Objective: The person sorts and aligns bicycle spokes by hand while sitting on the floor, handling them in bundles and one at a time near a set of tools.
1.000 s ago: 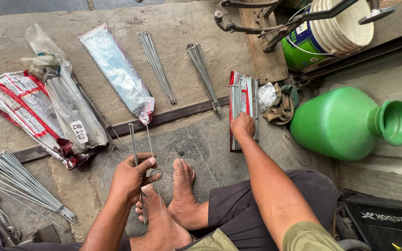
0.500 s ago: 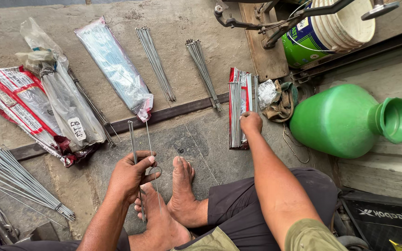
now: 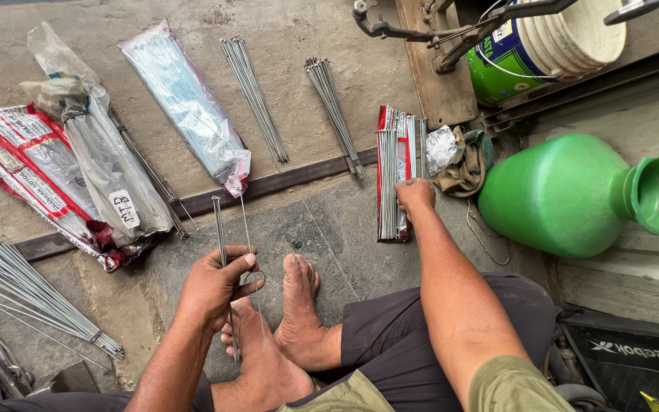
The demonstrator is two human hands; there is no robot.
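A person sits barefoot on a concrete floor [image 3: 329,229] beside a green jug [image 3: 566,194], with spoke bundles and packets laid out ahead. The right hand [image 3: 415,194] reaches to the spokes on the red packet [image 3: 390,183], fingertips touching, nothing yet clenched. The left hand [image 3: 215,286] grips a few loose spokes [image 3: 219,229] upright; best to pinch one spoke cleanly, keeping the held ones aligned

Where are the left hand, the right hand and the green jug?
left hand [image 3: 219,284], head view, back of the hand
right hand [image 3: 415,194], head view, knuckles
green jug [image 3: 558,194], head view, side of its body
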